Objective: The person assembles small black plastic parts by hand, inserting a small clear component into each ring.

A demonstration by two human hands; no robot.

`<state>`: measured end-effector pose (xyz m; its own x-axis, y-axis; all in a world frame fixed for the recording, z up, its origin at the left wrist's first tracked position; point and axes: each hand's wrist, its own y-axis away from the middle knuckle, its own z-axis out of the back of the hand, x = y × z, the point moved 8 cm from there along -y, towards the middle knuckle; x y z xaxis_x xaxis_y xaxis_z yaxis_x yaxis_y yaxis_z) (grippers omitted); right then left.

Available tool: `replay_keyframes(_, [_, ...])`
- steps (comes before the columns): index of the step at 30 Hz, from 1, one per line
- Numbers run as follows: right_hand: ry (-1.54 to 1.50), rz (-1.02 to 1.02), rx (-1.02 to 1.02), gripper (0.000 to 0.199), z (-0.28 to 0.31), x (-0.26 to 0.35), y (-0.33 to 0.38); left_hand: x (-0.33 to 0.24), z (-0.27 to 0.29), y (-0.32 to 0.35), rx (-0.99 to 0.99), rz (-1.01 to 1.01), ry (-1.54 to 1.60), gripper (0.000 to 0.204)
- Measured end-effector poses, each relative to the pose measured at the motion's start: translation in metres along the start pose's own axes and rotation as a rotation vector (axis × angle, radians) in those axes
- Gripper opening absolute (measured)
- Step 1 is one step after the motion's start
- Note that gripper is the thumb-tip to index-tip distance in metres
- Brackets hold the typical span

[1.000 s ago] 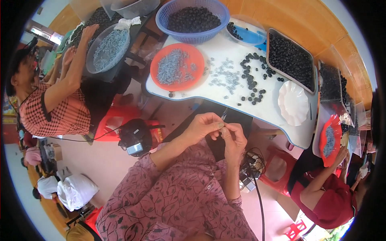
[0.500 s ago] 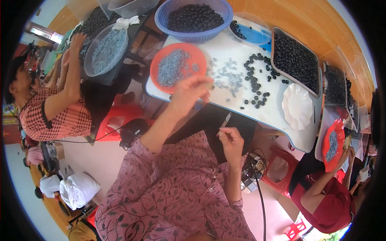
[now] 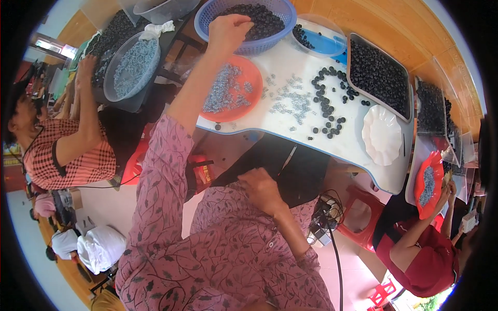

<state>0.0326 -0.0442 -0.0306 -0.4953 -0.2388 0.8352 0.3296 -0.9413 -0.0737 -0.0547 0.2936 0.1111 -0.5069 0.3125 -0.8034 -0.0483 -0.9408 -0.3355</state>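
My left hand [image 3: 228, 33] reaches over the blue plastic basket [image 3: 203, 30], which is full of small black round pieces. Its thumb and fingertips are pinched together; whatever may be between them is hidden. Below the table edge, my right hand [image 3: 259, 191] is closed over my lap, fingers curled and partly turned from view. Close beside it, a thin pale stick-like tool [image 3: 288, 158] shows against dark cloth [image 3: 306, 171]; whether the hand grips it is unclear. Under my left forearm stands an orange-red plate [image 3: 251, 106] with small clear bluish pieces [image 3: 222, 96].
On the white table [image 3: 270, 122] lie scattered clear pieces [image 3: 293, 101] and a winding line of black pieces [image 3: 324, 103]. Farther right are a metal tray [image 3: 381, 72] of black pieces and a white scalloped dish [image 3: 381, 135]. Co-workers sit at left [image 3: 72, 150] and right [image 3: 420, 259].
My left hand has moved up from beside the orange-red plate to the blue basket. My right hand has shifted left over my lap and turned. One black piece now shows at the plate's near edge.
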Motion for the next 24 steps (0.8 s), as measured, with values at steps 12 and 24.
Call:
replay_keyframes(12, [0.170,0.068,0.303,0.028,-0.039,0.020,-0.012,-0.019,-0.019,0.126,0.034,-0.048,0.019,0.017])
replay_keyframes(24, [-0.037,-0.199,0.371,0.027,-0.042,0.000,-0.002,-0.027,-0.083,0.232,0.211,-0.143,-0.016,0.010])
